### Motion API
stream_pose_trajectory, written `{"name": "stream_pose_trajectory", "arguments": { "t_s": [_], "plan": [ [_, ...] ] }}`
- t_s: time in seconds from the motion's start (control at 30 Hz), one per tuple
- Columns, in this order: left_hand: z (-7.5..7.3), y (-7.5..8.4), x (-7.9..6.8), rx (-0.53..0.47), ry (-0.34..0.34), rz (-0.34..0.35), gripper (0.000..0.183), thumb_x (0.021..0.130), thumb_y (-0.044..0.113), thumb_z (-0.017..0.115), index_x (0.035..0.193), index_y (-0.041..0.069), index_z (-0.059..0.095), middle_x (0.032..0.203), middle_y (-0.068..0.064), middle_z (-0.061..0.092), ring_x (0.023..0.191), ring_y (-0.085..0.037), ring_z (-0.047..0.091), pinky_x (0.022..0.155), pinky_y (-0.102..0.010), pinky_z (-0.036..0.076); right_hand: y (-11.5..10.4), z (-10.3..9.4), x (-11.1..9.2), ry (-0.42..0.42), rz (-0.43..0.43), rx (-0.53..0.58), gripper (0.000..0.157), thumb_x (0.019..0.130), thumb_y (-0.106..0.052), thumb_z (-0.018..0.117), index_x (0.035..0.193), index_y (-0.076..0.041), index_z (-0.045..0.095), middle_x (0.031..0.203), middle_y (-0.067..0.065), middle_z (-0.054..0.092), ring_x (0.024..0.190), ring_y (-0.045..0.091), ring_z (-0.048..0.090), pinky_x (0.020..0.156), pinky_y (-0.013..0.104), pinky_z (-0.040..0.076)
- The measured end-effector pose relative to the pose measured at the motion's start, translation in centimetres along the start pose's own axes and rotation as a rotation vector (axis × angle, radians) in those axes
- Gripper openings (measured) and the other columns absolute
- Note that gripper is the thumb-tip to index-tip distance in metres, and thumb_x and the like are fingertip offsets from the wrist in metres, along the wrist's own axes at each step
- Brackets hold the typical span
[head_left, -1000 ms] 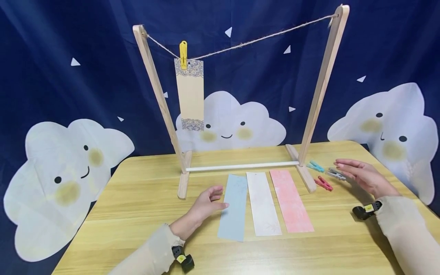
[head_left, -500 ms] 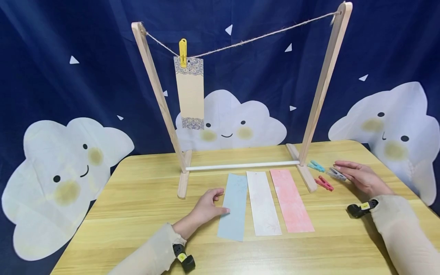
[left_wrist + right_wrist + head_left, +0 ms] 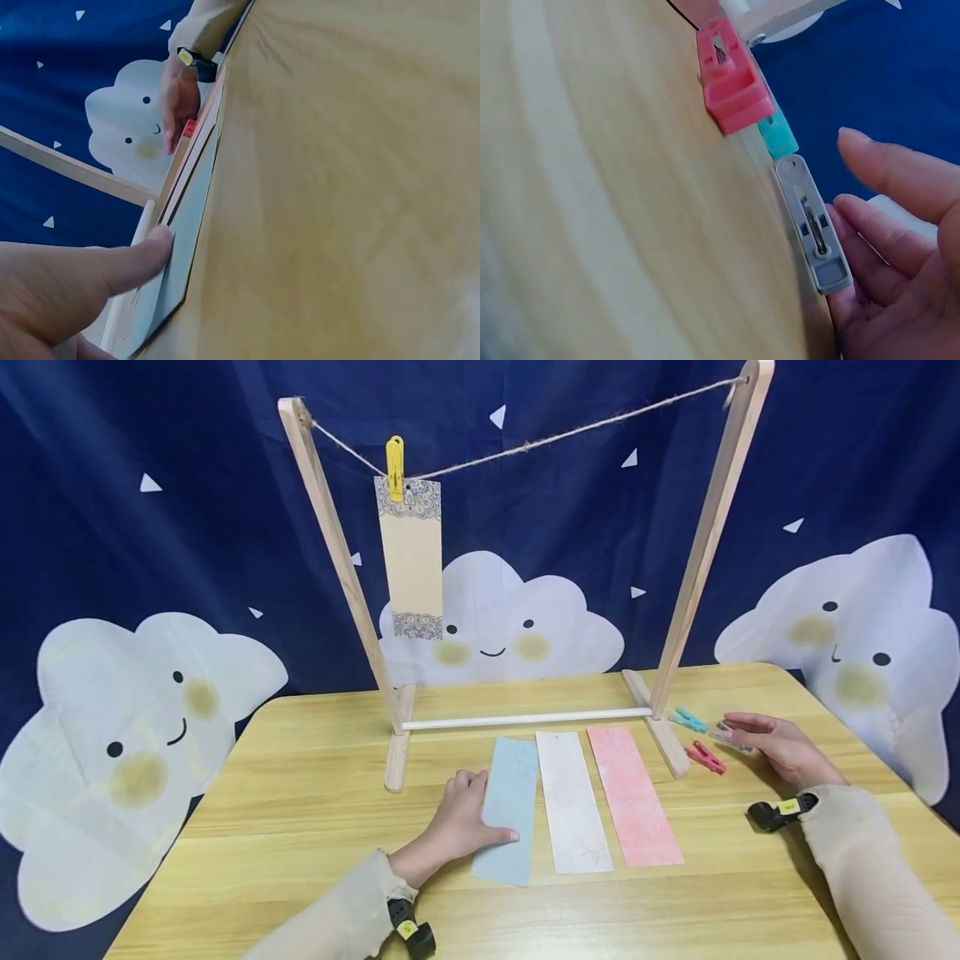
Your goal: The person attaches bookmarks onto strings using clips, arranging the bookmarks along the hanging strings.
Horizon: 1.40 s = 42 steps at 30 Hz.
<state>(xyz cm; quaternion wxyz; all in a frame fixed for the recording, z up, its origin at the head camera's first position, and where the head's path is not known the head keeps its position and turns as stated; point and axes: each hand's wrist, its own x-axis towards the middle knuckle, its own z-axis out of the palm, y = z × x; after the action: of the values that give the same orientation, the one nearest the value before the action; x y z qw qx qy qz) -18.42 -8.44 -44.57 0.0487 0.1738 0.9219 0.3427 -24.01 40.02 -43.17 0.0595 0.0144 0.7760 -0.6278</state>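
Observation:
In the head view, three paper cards lie side by side on the table: pale blue (image 3: 507, 802), white (image 3: 574, 802) and pink (image 3: 634, 797). My left hand (image 3: 461, 822) is at the blue card, thumb across its face and curled fingers at its left edge; the left wrist view shows the thumb (image 3: 139, 262) against the card. To the right, my right hand (image 3: 791, 747) is beside a grey clothespin (image 3: 814, 225), fingers along its far side and thumb apart from it. A red clothespin (image 3: 706, 757) and a teal one (image 3: 687, 720) lie close by.
A wooden stand (image 3: 697, 552) carries a sagging twine line (image 3: 570, 437). From it hangs a patterned cream card (image 3: 412, 564), held by a yellow clothespin (image 3: 395, 468). Behind the table (image 3: 300, 777) is a dark blue curtain (image 3: 225, 527) with cloud prints.
My left hand has moved right and its thumb now reaches farther over the blue card. My right hand has shifted slightly left and closer around the grey clothespin. The view has tilted slightly.

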Motion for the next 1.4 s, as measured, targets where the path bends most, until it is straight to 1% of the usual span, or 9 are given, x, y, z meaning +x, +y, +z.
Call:
{"name": "stream_pose_trajectory", "arguments": {
  "t_s": [0.07, 0.27, 0.43, 0.53, 0.63, 0.8, 1.07, 1.27, 1.4],
  "plan": [
    [-0.1, 0.2, 0.0, 0.043, 0.001, 0.005, 0.101, 0.064, 0.04, 0.085, 0.137, -0.009, 0.037, 0.123, -0.021, 0.042, 0.112, -0.031, 0.038, 0.093, -0.045, 0.041, 0.0, 0.1, 0.0, 0.02, -0.015, -0.072, 0.026, 0.088, -0.015, 0.067, 0.113, -0.018, 0.065, 0.094, -0.029, 0.061, 0.09, -0.014, 0.05, 0.081, 0.005, 0.032],
    [-1.2, 0.5, -0.2, 0.107, -0.027, -0.001, 0.088, 0.064, 0.032, 0.086, 0.131, -0.008, 0.046, 0.115, -0.018, 0.046, 0.101, -0.027, 0.043, 0.083, -0.04, 0.044, 0.2, 0.5, 0.4, 0.091, -0.031, -0.332, 0.065, 0.084, -0.029, 0.071, 0.13, 0.01, 0.046, 0.091, -0.033, 0.055, 0.086, -0.016, 0.048, 0.073, 0.004, 0.037],
    [-1.8, 0.7, -0.4, 0.146, -0.059, -0.017, 0.08, 0.066, 0.027, 0.085, 0.128, -0.009, 0.048, 0.108, -0.017, 0.05, 0.093, -0.025, 0.047, 0.077, -0.037, 0.045, 0.2, 0.8, 0.7, 0.112, -0.022, -0.455, 0.068, 0.083, -0.035, 0.071, 0.13, 0.009, 0.048, 0.099, -0.018, 0.059, 0.083, -0.013, 0.045, 0.071, 0.007, 0.037],
    [-2.0, 0.6, -0.3, 0.165, -0.068, -0.023, 0.075, 0.068, 0.026, 0.085, 0.125, -0.008, 0.05, 0.103, -0.016, 0.052, 0.088, -0.023, 0.049, 0.074, -0.036, 0.046, 0.1, 1.0, 0.7, 0.119, -0.023, -0.5, 0.067, 0.084, -0.036, 0.071, 0.129, 0.008, 0.049, 0.11, 0.002, 0.062, 0.083, -0.012, 0.045, 0.071, 0.009, 0.038],
    [-2.1, 0.3, -0.1, 0.167, -0.065, -0.025, 0.071, 0.068, 0.026, 0.085, 0.121, -0.008, 0.052, 0.1, -0.015, 0.055, 0.085, -0.022, 0.051, 0.073, -0.036, 0.047, 0.1, 1.3, 0.7, 0.113, -0.015, -0.554, 0.068, 0.085, -0.04, 0.069, 0.13, 0.007, 0.049, 0.12, 0.021, 0.057, 0.092, 0.003, 0.049, 0.072, 0.013, 0.038],
    [-2.5, -0.1, 0.0, 0.144, -0.063, -0.052, 0.07, 0.067, 0.026, 0.085, 0.119, -0.007, 0.051, 0.1, -0.016, 0.056, 0.086, -0.025, 0.054, 0.074, -0.039, 0.049, 0.0, 1.8, 0.8, 0.122, -0.049, -0.614, 0.062, 0.085, -0.038, 0.068, 0.124, 0.007, 0.053, 0.119, 0.028, 0.055, 0.092, 0.016, 0.049, 0.072, 0.018, 0.038],
    [-3.2, -1.4, 0.1, 0.025, -0.054, -0.093, 0.068, 0.068, 0.021, 0.085, 0.12, -0.007, 0.05, 0.101, -0.015, 0.057, 0.089, -0.025, 0.056, 0.074, -0.039, 0.049, -0.2, 2.1, 0.5, 0.147, -0.043, -0.592, 0.058, 0.086, -0.036, 0.067, 0.121, 0.008, 0.055, 0.115, 0.026, 0.058, 0.082, 0.002, 0.048, 0.067, 0.014, 0.039],
    [-4.0, -2.3, 0.1, -0.143, -0.063, -0.099, 0.053, 0.072, 0.008, 0.081, 0.115, -0.005, 0.052, 0.087, -0.007, 0.056, 0.077, -0.017, 0.052, 0.065, -0.028, 0.045, -0.5, 2.0, 0.4, 0.141, -0.02, -0.571, 0.06, 0.088, -0.039, 0.064, 0.123, 0.009, 0.054, 0.116, 0.025, 0.058, 0.081, -0.003, 0.047, 0.072, 0.016, 0.038],
    [-4.5, -2.6, 0.4, -0.27, -0.063, -0.112, 0.042, 0.077, 0.0, 0.073, 0.113, -0.007, 0.053, 0.082, -0.008, 0.054, 0.072, -0.016, 0.049, 0.062, -0.025, 0.043, -0.8, 1.8, 0.6, 0.122, 0.004, -0.562, 0.064, 0.091, -0.043, 0.059, 0.126, 0.01, 0.05, 0.123, 0.029, 0.053, 0.091, 0.007, 0.05, 0.076, 0.022, 0.038]
  ]
}}
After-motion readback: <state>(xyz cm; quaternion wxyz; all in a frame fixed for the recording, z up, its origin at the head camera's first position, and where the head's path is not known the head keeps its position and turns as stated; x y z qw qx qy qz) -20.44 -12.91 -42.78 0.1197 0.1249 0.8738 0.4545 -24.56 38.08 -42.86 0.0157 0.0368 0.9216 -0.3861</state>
